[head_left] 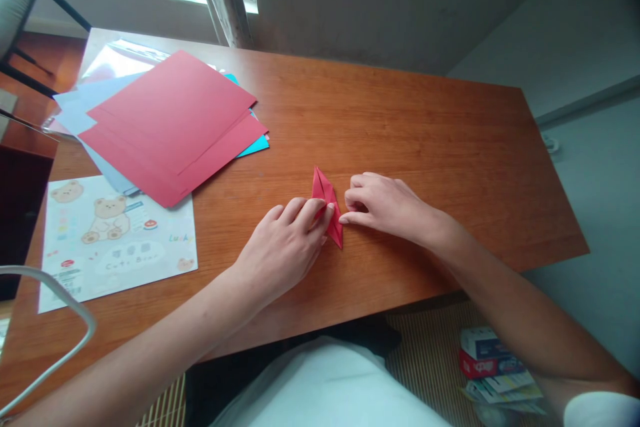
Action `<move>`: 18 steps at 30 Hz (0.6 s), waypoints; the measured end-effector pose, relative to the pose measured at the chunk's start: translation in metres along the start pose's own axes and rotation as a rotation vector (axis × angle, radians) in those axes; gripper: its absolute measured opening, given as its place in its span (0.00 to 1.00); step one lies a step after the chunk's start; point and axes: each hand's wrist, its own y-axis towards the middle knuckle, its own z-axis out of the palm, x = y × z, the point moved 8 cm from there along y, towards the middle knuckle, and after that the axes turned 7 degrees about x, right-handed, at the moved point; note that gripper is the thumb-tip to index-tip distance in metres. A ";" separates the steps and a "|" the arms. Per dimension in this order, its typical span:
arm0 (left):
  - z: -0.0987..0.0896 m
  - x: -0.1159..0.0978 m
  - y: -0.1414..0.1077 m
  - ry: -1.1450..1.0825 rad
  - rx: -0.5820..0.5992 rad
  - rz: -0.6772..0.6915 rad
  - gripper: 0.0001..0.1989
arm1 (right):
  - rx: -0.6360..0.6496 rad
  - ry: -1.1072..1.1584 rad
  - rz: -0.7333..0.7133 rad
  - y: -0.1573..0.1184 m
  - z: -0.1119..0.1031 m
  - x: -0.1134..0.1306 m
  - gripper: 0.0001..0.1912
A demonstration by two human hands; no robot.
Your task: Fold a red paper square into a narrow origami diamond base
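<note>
A small folded red paper (pixel 324 187), narrow and pointed at both ends, lies on the wooden table (pixel 400 127) near its middle. The fingers of my left hand (pixel 287 240) are closed together over its left side and cover part of it. On the other side, my right hand (pixel 383 207) has its fingers curled, with the thumb tip at the paper's right edge. Nothing shows between the curled fingers of my right hand.
Red sheets (pixel 175 120) lie over blue sheets and a clear plastic sleeve at the back left. Nearer is a white bear-print sheet (pixel 120 240). A white cable (pixel 85 320) curves over the left front. Boxes (pixel 490 353) are stacked below the table's right front.
</note>
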 end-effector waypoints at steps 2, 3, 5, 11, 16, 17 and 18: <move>0.000 0.000 0.000 -0.004 -0.003 0.000 0.21 | 0.031 0.030 -0.015 -0.001 0.000 -0.002 0.13; -0.001 0.000 0.000 -0.006 -0.005 0.000 0.21 | 0.048 0.069 -0.026 -0.002 0.000 -0.003 0.12; -0.001 0.000 0.000 -0.009 -0.011 0.001 0.21 | 0.072 0.175 -0.061 -0.001 0.001 -0.003 0.10; 0.000 0.005 -0.001 -0.094 -0.069 0.026 0.22 | -0.145 0.198 0.072 -0.001 0.003 -0.006 0.14; -0.008 0.027 -0.009 -0.315 -0.252 0.069 0.21 | -0.331 0.172 -0.002 -0.015 0.014 0.010 0.06; -0.011 0.037 -0.012 -0.342 -0.314 0.020 0.19 | -0.374 0.160 -0.043 -0.019 0.016 0.014 0.04; -0.012 0.044 -0.014 -0.350 -0.350 -0.023 0.15 | -0.419 0.142 -0.084 -0.022 0.018 0.018 0.04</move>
